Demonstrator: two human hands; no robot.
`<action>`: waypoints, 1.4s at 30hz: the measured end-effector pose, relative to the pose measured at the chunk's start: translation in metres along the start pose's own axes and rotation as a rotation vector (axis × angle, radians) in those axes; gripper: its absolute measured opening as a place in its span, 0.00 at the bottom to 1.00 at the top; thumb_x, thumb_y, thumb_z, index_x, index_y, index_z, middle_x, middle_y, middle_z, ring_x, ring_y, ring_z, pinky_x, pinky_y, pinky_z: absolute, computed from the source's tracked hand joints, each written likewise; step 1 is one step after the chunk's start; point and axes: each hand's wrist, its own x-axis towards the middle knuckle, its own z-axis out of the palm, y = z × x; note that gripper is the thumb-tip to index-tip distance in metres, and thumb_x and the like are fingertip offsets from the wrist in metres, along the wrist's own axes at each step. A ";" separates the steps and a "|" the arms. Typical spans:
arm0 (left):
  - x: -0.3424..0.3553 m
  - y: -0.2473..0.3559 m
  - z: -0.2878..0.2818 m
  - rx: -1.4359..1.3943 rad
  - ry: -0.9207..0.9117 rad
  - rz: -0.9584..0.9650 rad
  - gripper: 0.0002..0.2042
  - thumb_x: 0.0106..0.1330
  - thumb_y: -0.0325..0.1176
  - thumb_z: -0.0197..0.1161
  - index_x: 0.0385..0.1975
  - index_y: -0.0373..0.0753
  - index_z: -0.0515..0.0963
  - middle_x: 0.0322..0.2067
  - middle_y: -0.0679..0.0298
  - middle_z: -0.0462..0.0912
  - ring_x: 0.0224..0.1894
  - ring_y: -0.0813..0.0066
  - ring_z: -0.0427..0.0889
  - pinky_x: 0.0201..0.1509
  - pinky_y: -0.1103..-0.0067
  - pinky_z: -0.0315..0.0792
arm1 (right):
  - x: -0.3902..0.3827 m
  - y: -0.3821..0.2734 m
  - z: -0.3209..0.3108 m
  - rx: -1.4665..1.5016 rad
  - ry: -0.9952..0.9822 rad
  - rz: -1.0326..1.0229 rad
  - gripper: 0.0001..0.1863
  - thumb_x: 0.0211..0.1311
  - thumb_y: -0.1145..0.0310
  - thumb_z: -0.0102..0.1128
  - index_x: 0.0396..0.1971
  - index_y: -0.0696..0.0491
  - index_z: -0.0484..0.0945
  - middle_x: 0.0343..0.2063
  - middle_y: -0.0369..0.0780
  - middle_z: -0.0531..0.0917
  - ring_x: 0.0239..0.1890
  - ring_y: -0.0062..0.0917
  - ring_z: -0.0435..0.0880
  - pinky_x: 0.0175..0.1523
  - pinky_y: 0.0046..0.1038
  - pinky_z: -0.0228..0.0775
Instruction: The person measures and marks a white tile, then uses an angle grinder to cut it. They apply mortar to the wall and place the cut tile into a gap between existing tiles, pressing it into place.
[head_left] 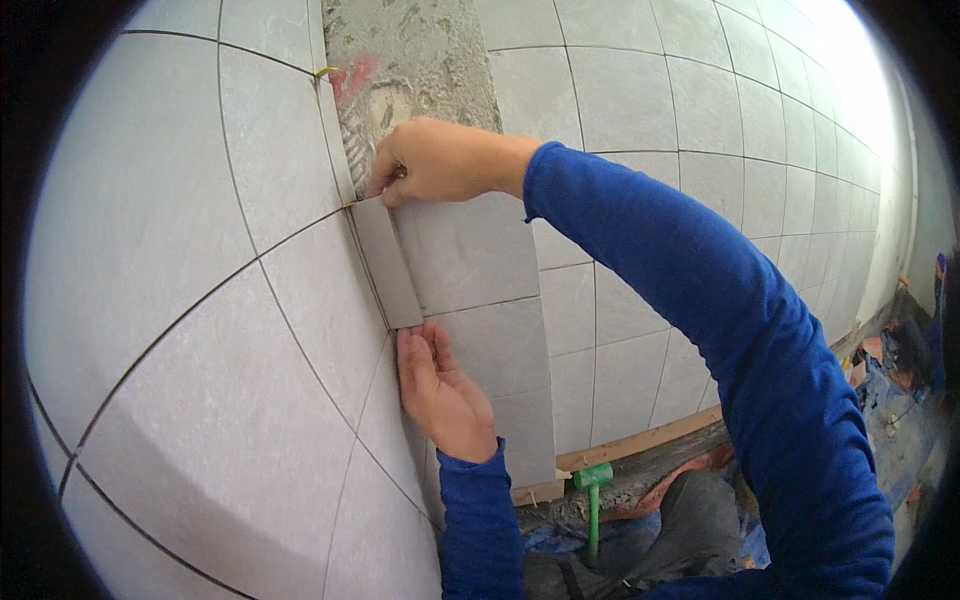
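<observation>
A narrow grey tile strip (pixel 388 262) stands upright in the corner beside a larger grey tile (pixel 478 252). My right hand (pixel 440 160) pinches the strip at its top end, in front of bare rough wall (pixel 430 55). Below, my left hand (pixel 448 395) has its palm turned up and its fingertips against the strip's bottom edge, supporting it. Small yellow spacers (pixel 322 72) sit in the joints of the left tiled wall (pixel 150 150).
Large tiles cover the wall to the right (pixel 625 100). A wooden batten (pixel 640 440) runs along its base. A green mallet (pixel 592 480) stands below, near the person's grey-clad leg (pixel 680 530). Debris and plastic sheeting (pixel 890 380) lie at the lower right.
</observation>
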 end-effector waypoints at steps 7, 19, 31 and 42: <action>-0.002 0.003 -0.003 -0.275 0.041 -0.177 0.10 0.76 0.30 0.60 0.48 0.31 0.74 0.42 0.57 0.79 0.42 0.70 0.81 0.46 0.79 0.81 | -0.033 -0.032 -0.017 -0.021 0.033 0.071 0.14 0.57 0.64 0.72 0.40 0.57 0.89 0.34 0.46 0.89 0.37 0.35 0.88 0.46 0.32 0.78; 0.002 0.010 -0.012 -0.634 0.106 -0.640 0.11 0.81 0.35 0.50 0.46 0.31 0.71 0.36 0.57 0.77 0.33 0.73 0.76 0.29 0.83 0.73 | -0.026 -0.028 -0.013 0.093 -0.001 -0.063 0.18 0.52 0.55 0.78 0.29 0.56 0.84 0.27 0.38 0.81 0.31 0.29 0.79 0.37 0.32 0.71; 0.005 0.012 -0.024 -0.403 -0.046 -0.952 0.10 0.78 0.39 0.53 0.42 0.38 0.73 0.26 0.67 0.73 0.22 0.83 0.66 0.19 0.85 0.59 | -0.037 -0.035 -0.005 0.172 -0.152 0.120 0.18 0.57 0.57 0.76 0.39 0.55 0.84 0.22 0.36 0.79 0.26 0.25 0.76 0.34 0.31 0.69; -0.008 0.005 -0.009 -0.118 0.143 -0.236 0.12 0.78 0.37 0.57 0.45 0.33 0.76 0.38 0.62 0.79 0.39 0.75 0.79 0.43 0.79 0.78 | -0.030 -0.024 0.005 0.065 -0.029 0.196 0.18 0.56 0.58 0.75 0.35 0.57 0.84 0.28 0.47 0.85 0.32 0.40 0.85 0.40 0.38 0.75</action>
